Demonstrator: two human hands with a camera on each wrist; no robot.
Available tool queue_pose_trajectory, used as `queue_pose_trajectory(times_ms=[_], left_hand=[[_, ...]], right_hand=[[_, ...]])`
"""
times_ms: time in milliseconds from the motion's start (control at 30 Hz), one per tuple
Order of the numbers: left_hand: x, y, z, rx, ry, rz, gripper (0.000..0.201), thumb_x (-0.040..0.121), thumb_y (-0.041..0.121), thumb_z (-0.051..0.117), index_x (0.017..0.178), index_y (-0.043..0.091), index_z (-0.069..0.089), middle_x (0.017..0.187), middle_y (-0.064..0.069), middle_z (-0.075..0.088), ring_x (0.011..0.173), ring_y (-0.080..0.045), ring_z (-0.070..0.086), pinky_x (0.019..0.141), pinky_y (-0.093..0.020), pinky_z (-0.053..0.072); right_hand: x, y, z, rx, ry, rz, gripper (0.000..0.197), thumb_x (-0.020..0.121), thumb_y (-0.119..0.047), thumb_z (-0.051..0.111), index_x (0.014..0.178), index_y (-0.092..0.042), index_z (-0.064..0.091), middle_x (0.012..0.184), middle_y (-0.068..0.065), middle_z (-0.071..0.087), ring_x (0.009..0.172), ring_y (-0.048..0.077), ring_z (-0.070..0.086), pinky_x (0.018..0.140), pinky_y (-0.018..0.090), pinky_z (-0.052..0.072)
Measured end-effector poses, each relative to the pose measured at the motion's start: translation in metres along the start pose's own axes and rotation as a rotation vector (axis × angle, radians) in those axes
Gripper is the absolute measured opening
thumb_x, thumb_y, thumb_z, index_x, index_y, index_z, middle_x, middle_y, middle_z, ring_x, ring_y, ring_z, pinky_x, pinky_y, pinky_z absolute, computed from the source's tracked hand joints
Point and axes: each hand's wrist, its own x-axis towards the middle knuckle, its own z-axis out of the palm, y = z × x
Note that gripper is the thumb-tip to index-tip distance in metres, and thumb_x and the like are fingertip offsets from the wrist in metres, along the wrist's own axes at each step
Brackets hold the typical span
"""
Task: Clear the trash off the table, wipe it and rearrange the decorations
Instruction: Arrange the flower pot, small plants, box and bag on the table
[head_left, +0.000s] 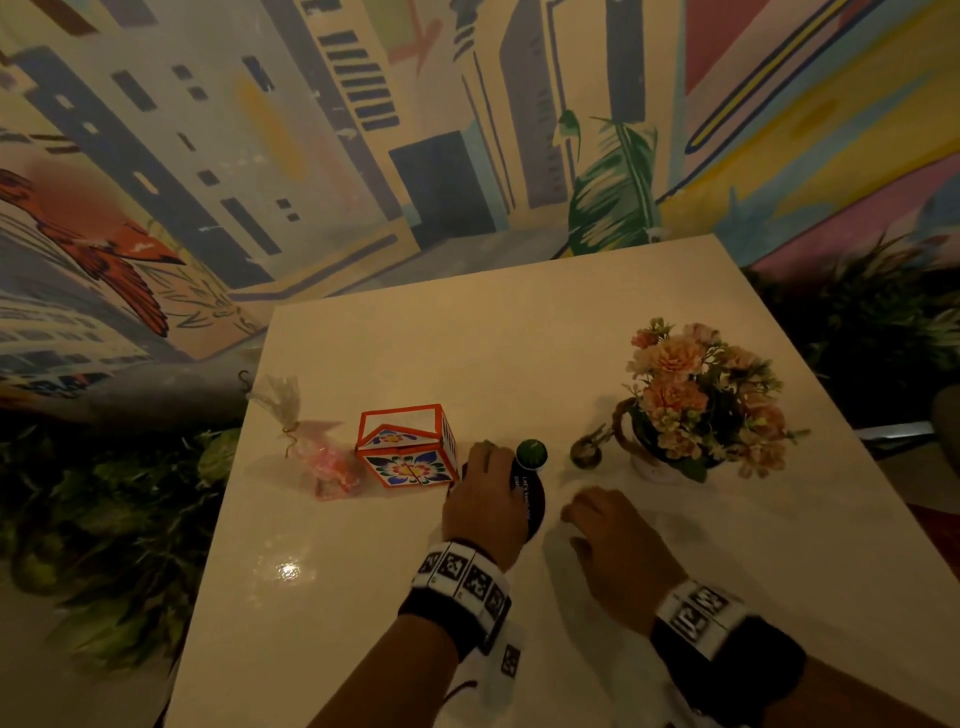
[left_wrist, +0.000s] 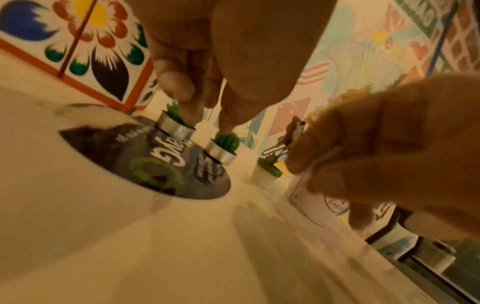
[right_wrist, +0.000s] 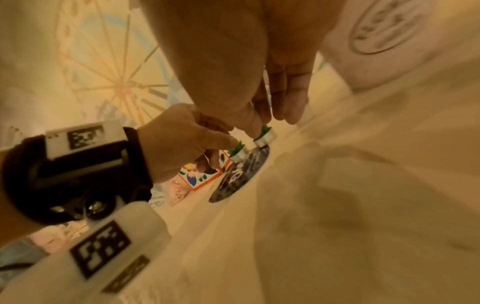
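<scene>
white table (head_left: 519, 332), far half open, left hand (head_left: 485, 499) on cactus candle (head_left: 531, 453)

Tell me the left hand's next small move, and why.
Probably draw the two candles fully onto the disc: the left hand has its fingertips on both, and they stand only at its far rim.

A painted city mural (head_left: 311, 156) and green foliage (head_left: 119, 519) flank the scene.
</scene>
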Motion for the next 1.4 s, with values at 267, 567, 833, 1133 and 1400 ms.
queue_pose_trajectory(times_ms=[267,567,833,1133,1400], left_hand=[[0.031,0.023,0.002,0.048,-0.166,-0.001,0.054,0.092,0.015,0.054,0.142,0.018,0.034,0.150,-0.002,0.031,0.127,-0.029,0.046,0.100,-0.039,0.044],[0.036,0.044,0.011,0.082,-0.163,0.045,0.049,0.089,0.010,0.055,0.135,0.015,0.041,0.141,-0.003,0.037,0.111,-0.031,0.056,0.089,-0.040,0.050],[0.030,0.043,0.004,0.029,-0.073,-0.005,0.049,0.089,0.009,0.053,0.136,0.017,0.042,0.141,0.000,0.038,0.115,-0.026,0.054,0.088,-0.035,0.047],[-0.009,0.080,0.032,-0.083,-0.285,0.061,0.041,0.090,0.031,0.057,0.128,0.020,0.048,0.117,0.002,0.056,0.107,-0.018,0.054,0.093,-0.028,0.044],[-0.001,0.109,0.065,-0.422,-0.381,-0.094,0.080,0.073,0.014,0.074,0.141,0.023,0.033,0.116,0.005,0.058,0.097,-0.010,0.059,0.077,-0.016,0.046]], right_hand=[[0.009,0.033,-0.003,0.056,-0.068,0.218,0.053,0.097,-0.020,0.043,0.145,-0.034,0.029,0.157,0.005,0.013,0.144,0.026,0.017,0.115,0.031,0.022],[0.036,0.037,-0.005,-0.033,-0.164,0.208,0.063,0.094,-0.017,0.040,0.150,-0.033,0.013,0.159,0.003,-0.009,0.146,0.032,0.005,0.119,0.038,0.017],[0.016,0.032,-0.016,0.052,-0.146,0.202,0.060,0.095,-0.022,0.044,0.149,-0.032,0.019,0.159,0.001,0.006,0.146,0.028,0.010,0.118,0.035,0.018],[-0.058,0.099,-0.066,0.543,0.267,0.522,0.037,0.074,-0.018,0.079,0.105,-0.021,0.059,0.102,-0.006,0.063,0.080,0.011,0.061,0.068,0.024,0.045],[-0.023,0.104,-0.089,0.866,0.326,0.328,0.040,0.076,-0.003,0.074,0.108,-0.021,0.059,0.094,-0.016,0.062,0.085,-0.004,0.057,0.071,0.008,0.046]])
